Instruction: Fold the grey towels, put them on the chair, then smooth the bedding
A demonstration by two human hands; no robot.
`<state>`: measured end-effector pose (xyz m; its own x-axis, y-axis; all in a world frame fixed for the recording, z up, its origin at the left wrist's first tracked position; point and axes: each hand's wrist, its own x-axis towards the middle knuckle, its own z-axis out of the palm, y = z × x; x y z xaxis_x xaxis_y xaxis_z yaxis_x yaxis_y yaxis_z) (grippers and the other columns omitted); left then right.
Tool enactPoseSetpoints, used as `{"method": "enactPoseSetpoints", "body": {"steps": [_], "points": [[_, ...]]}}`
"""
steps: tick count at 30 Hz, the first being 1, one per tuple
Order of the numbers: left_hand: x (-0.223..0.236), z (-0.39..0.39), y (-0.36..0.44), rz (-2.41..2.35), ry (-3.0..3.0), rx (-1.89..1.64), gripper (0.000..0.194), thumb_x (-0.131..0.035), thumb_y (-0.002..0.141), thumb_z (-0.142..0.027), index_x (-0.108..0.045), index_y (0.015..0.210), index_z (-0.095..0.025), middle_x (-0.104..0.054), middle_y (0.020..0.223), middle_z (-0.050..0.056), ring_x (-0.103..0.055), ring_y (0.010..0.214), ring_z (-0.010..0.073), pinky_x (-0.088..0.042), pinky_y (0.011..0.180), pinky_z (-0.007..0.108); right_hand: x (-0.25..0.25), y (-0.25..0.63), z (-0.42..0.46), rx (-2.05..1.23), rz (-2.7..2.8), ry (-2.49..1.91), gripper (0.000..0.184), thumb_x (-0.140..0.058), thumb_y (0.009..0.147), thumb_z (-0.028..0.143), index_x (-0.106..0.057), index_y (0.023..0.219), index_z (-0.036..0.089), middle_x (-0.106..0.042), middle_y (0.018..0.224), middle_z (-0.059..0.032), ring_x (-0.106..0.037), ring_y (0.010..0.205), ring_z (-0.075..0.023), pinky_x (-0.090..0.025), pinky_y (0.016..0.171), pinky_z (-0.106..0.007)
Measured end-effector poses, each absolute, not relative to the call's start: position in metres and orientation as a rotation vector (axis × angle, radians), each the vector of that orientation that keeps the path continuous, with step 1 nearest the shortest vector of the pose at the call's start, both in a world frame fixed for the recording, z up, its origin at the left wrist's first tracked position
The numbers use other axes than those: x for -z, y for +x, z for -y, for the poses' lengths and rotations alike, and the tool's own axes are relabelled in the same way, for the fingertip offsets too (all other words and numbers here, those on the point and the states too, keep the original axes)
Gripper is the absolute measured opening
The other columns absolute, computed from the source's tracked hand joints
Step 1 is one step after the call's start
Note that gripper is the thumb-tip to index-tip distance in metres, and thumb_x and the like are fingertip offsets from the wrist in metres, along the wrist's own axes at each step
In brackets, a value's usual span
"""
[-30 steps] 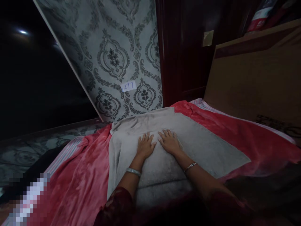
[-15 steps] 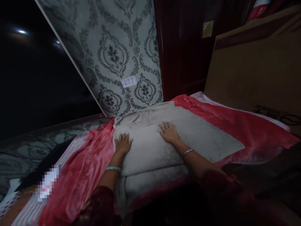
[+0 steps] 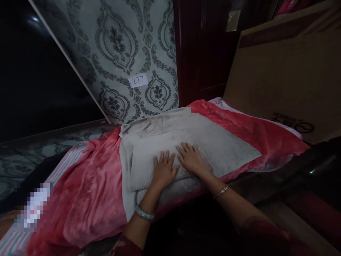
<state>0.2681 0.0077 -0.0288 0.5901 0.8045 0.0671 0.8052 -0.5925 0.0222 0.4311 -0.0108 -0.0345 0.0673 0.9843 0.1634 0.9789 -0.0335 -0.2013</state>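
A grey towel [image 3: 218,142] lies folded on a red blanket [image 3: 90,192] that covers a bed. My left hand [image 3: 164,169] rests flat on the towel's upper layer near its front edge, fingers stretched out. Right beside it, my right hand [image 3: 192,159] also presses flat on the towel, fingers spread. Both wrists wear bangles. Neither hand holds anything.
A patterned grey panel [image 3: 119,53] with a paper label "277" [image 3: 138,80] leans behind the bed. A dark wooden door [image 3: 202,53] stands beside it. A brown cardboard sheet [image 3: 282,78] leans at the right. The floor at left is dim.
My left hand slid out to the towel's left edge, then came back beside my right hand. Both hands now lie nearer the towel's front edge, and the view has shifted.
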Motion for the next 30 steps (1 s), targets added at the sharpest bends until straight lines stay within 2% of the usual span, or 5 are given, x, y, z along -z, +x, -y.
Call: {"method": "enactPoseSetpoints", "body": {"steps": [5, 12, 20, 25, 30], "points": [[0.023, -0.010, 0.250, 1.472, -2.728, 0.087, 0.065, -0.034, 0.099, -0.055, -0.034, 0.155, -0.023, -0.026, 0.163, 0.014, -0.021, 0.152, 0.0307, -0.020, 0.120, 0.059, 0.032, 0.432, 0.008, -0.023, 2.004, -2.091, 0.054, -0.036, 0.102, 0.035, -0.038, 0.154, 0.023, -0.028, 0.162, -0.0108, -0.024, 0.149, -0.0322, -0.021, 0.118, -0.054], [0.021, -0.008, 0.199, 1.736, -2.446, 0.038, 0.063, -0.034, 0.099, -0.051, -0.036, 0.154, -0.021, -0.027, 0.162, 0.014, -0.021, 0.151, 0.0347, -0.021, 0.119, 0.061, 0.032, 0.434, 0.005, -0.096, 2.040, -2.100, 0.055, -0.034, 0.103, 0.037, -0.034, 0.156, 0.022, -0.024, 0.163, -0.0123, -0.021, 0.150, -0.0316, -0.019, 0.118, -0.054], [0.019, -0.007, 0.197, 1.735, -2.401, 0.057, 0.062, -0.035, 0.099, -0.049, -0.037, 0.153, -0.019, -0.030, 0.161, 0.016, -0.025, 0.149, 0.0361, -0.025, 0.117, 0.061, 0.036, 0.443, 0.000, -0.226, 2.047, -2.001, 0.058, -0.040, 0.100, 0.040, -0.037, 0.155, 0.022, -0.024, 0.162, -0.0126, -0.018, 0.151, -0.0311, -0.018, 0.119, -0.055], [0.018, -0.006, 0.197, 1.748, -2.401, 0.067, 0.062, -0.036, 0.098, -0.049, -0.039, 0.153, -0.020, -0.031, 0.160, 0.016, -0.026, 0.149, 0.0358, -0.026, 0.117, 0.060, 0.025, 0.468, -0.032, -0.335, 1.926, -1.865, 0.058, -0.038, 0.097, 0.029, -0.040, 0.154, 0.019, -0.040, 0.156, -0.0084, -0.036, 0.144, -0.0221, -0.029, 0.119, -0.043], [0.019, -0.006, 0.197, 1.738, -2.383, 0.035, 0.061, -0.035, 0.099, -0.047, -0.038, 0.153, -0.020, -0.030, 0.161, 0.015, -0.025, 0.150, 0.0347, -0.025, 0.118, 0.058, 0.014, 0.482, -0.082, -0.114, 1.712, -1.888, 0.065, -0.036, 0.089, 0.014, -0.038, 0.154, 0.018, -0.032, 0.160, -0.0058, -0.027, 0.148, -0.0230, -0.028, 0.120, -0.047]]}}
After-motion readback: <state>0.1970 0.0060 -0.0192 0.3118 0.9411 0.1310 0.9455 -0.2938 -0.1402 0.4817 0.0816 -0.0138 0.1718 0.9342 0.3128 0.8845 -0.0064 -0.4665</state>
